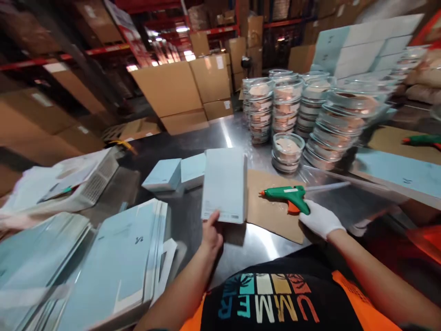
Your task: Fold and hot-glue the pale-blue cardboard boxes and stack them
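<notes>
My bare left hand [212, 234] grips the lower edge of a pale blue box [223, 184], thumb on its upper face and the other fingers underneath. The box is tilted up over the metal table. On my right hand [320, 219] is a white glove, its fingers closed at the handle end of a green glue gun [284, 194] with an orange trigger and nozzle. The gun is on its side over a cardboard sheet [272, 216], a clear glue stick running out of its back. Two small pale blue boxes [163, 174] sit just left of the held box.
Stacks of clear round tins [285, 105] stand at the back right. Flat blue cartons [117, 253] are piled at the left, near a white basket [99, 179]. Brown cartons [172, 87] border the metal table [186, 220]. Another glue gun [422, 139] lies far right.
</notes>
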A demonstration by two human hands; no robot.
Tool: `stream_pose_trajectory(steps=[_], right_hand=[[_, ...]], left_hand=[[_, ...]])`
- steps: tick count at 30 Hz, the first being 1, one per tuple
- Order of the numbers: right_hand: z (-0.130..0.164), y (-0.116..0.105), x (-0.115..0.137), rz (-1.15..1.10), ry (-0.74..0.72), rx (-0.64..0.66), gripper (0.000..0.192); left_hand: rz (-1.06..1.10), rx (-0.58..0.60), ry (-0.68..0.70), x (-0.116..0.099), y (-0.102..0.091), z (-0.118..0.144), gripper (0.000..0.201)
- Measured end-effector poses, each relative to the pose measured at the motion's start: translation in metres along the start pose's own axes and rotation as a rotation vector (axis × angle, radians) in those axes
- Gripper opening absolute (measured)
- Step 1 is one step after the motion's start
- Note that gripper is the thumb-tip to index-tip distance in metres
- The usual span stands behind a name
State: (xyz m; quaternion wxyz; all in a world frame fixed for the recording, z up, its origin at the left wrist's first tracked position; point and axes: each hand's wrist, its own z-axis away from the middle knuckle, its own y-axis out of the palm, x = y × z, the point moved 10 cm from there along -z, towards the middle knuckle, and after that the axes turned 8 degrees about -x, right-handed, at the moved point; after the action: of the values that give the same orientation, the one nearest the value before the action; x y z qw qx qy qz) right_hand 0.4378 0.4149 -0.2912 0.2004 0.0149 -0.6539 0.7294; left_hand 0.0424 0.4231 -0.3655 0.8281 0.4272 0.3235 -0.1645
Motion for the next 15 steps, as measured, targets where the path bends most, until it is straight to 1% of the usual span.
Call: stream_pose_trajectory(steps=[2,3,5,6,8,9,11,13,15], right_hand=[[-0.007,0.000,-0.006,0.018,0.015,-0.011,0.046],[-0.011,0.000,-0.006,0.027,0.022,-0.017,0.047],[-0.020,-0.001,-0.004,0.044,0.022,-0.011,0.048],[-0.024,-0.003,-0.002,0.058,0.020,0.004,0.048],[-0.031,-0.012,0.005,0.101,0.007,0.026,0.044],[-0.035,-0.023,0.010,0.129,-0.015,0.003,0.042],[-0.049,-0.056,0.027,0.178,-0.082,-0.122,0.037],[-0.067,-0.092,0.049,0.184,-0.179,-0.306,0.032],[-0.091,-0.117,0.070,0.141,-0.261,-0.441,0.037]], left_hand=[[-0.029,0.064,-0.061,0.011,0.024,-0.002,0.055],[-0.041,0.105,-0.076,0.013,0.037,-0.004,0.057],[-0.046,0.162,-0.058,0.007,0.054,-0.007,0.055],[-0.042,0.176,-0.039,0.003,0.057,-0.007,0.054],[-0.030,0.181,-0.013,-0.006,0.054,-0.004,0.056],[-0.024,0.181,-0.001,-0.010,0.050,-0.003,0.058],[-0.015,0.174,0.028,-0.016,0.038,-0.001,0.065],[-0.012,0.169,0.063,-0.021,0.028,-0.003,0.071],[-0.021,0.183,0.081,-0.021,0.023,-0.007,0.076]])
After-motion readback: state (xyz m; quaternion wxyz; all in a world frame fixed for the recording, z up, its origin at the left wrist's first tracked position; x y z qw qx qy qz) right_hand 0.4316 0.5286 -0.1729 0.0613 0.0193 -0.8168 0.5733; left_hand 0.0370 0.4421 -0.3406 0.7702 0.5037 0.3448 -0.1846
